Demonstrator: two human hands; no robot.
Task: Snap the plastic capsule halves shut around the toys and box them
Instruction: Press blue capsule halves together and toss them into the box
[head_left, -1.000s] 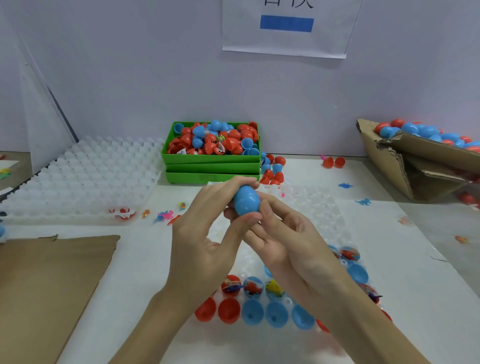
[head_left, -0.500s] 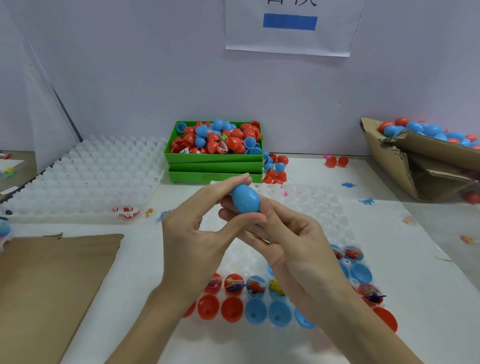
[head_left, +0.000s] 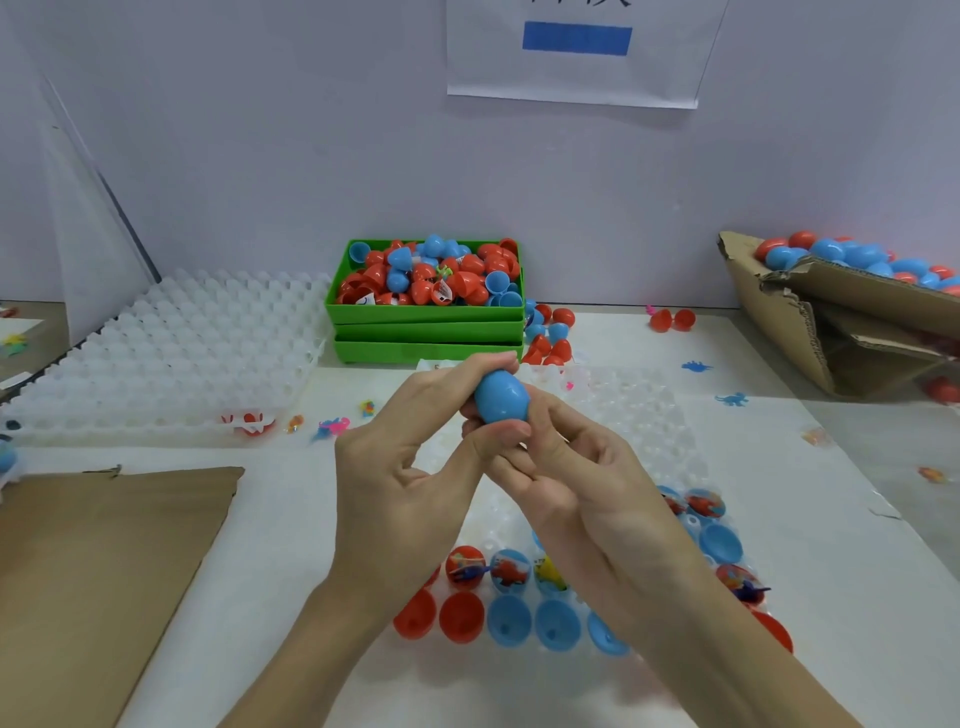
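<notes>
"While you squeeze that egg (head_left: 501, 397), does it feel heavy?"

"No, I think it is very light. It looks like thin, hard plastic, smooth and a bit slippery. My left hand (head_left: 400, 467) pinches it, first finger on the pointy top and thumb under the fat end. My right hand (head_left: 576, 467) curls round its side. I hold it up over the clear tray (head_left: 649, 415)."

"Where is the best place to hold it?"

"At the two ends, so I can push the halves together. If I squeeze the middle too hard, I think it could pop out of my fingers."

"Can you see the toy?"

"No, the blue shell hides it. I cannot tell if the halves have clicked."

"Where does it go after?"

"Into the box (head_left: 779, 322) on my right, I think. It is bumpy brown card, with round red and blue eggs piled in it."
</notes>
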